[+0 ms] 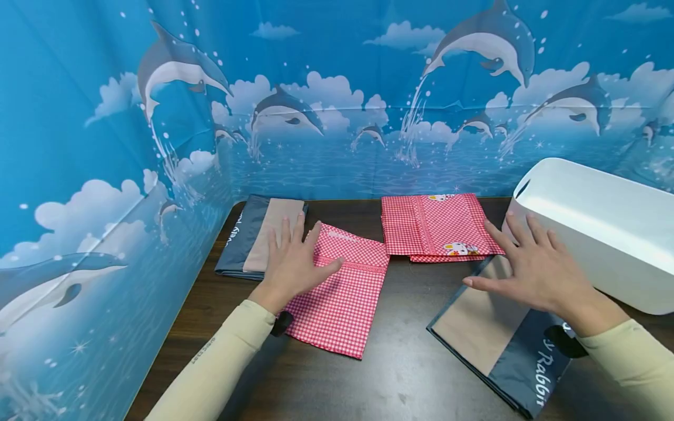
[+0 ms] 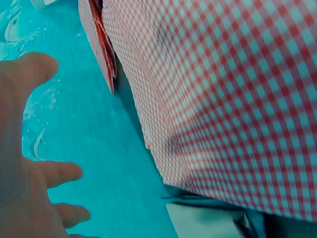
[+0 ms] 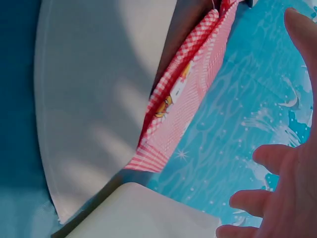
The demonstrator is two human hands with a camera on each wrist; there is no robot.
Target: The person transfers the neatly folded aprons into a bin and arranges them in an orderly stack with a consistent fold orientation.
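Note:
My left hand hovers with spread fingers over the left edge of a folded red gingham cloth and holds nothing. In the left wrist view that checked cloth fills the right side, apart from the fingers. On the right, my other hand is spread in the air above a folded navy and beige cloth with "Rabbit" lettering, also holding nothing. The right wrist view shows its beige panel with finger shadows on it. A second folded red gingham cloth with rabbit pictures lies between the hands, farther back.
Another folded navy and beige cloth lies at the back left. A white plastic bin stands at the right, close behind the right hand. The dark wooden table meets a blue dolphin-print curtain at the back and left.

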